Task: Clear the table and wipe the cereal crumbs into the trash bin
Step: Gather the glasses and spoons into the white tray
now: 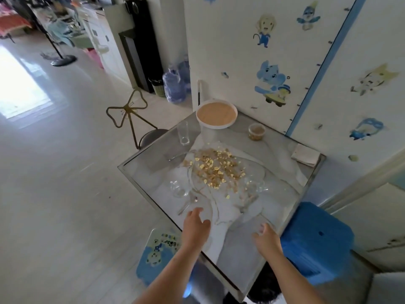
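Yellow and tan cereal crumbs (215, 166) lie scattered over the middle of a marble-patterned table (280, 148). A tall clear glass (183, 132) stands at the back left, and a low clear glass (178, 188) sits nearer the front left. A second clear glass vessel (255, 184) lies at the crumbs' right edge. A spoon (187, 206) lies just ahead of my left hand (196, 224), which hovers over the front of the table with relaxed fingers. My right hand (266, 238) hangs over the front right part, loosely curled and holding nothing.
A round white container with a tan lid (216, 114) and a small lidded jar (256, 131) stand at the back. A folded cloth or napkin (305, 154) lies at the right edge. A blue stool (315, 240) stands right of the table, a patterned stool (157, 253) front left, a chair (151, 136) behind.
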